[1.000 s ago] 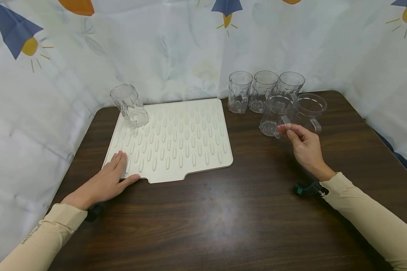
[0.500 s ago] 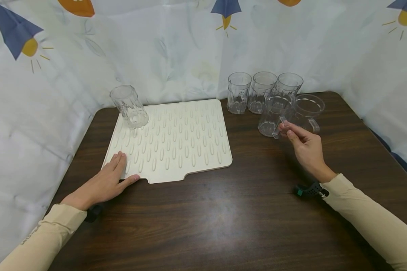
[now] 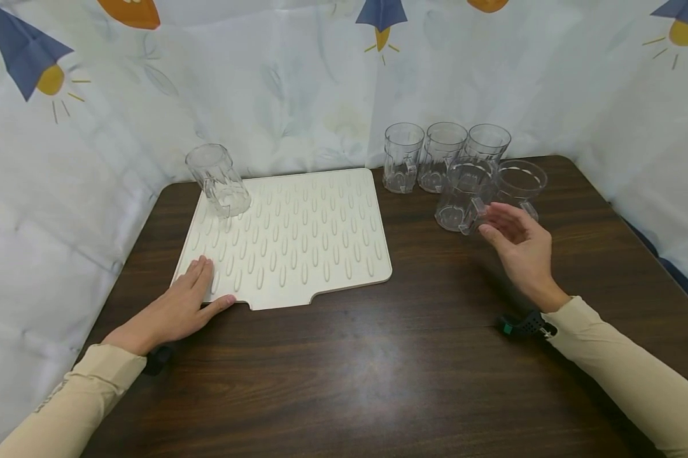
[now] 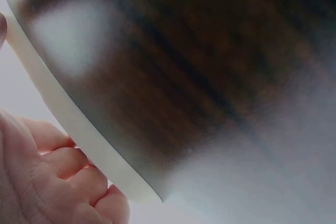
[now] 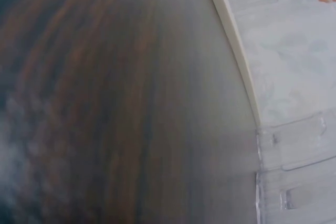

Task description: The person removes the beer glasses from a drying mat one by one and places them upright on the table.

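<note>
My left hand [image 3: 177,302] rests flat on the near left corner of a white drying board [image 3: 298,242] with raised oval ridges; the fingers are straight, the thumb along its front edge. In the left wrist view, the fingers [image 4: 86,179] lie against the board's edge [image 4: 100,153]. On the board's far left stands a clear glass [image 3: 220,181]; no handle can be made out. At the right, my right hand [image 3: 521,254] is beside the handle of a clear mug [image 3: 461,197], thumb and fingers apart. Whether a fingertip touches the handle is hard to tell.
Behind that mug stand three clear mugs in a row, the leftmost mug [image 3: 403,159] nearest the board. Another mug [image 3: 521,181] stands right of it, partly behind my right hand. The dark wooden table [image 3: 366,369] meets a patterned white cloth [image 3: 298,83] at the back.
My right hand's thumb and fingers, pinched at the front mug's handle before, have spread apart. The left hand stays on the board, and the mugs have not visibly moved.
</note>
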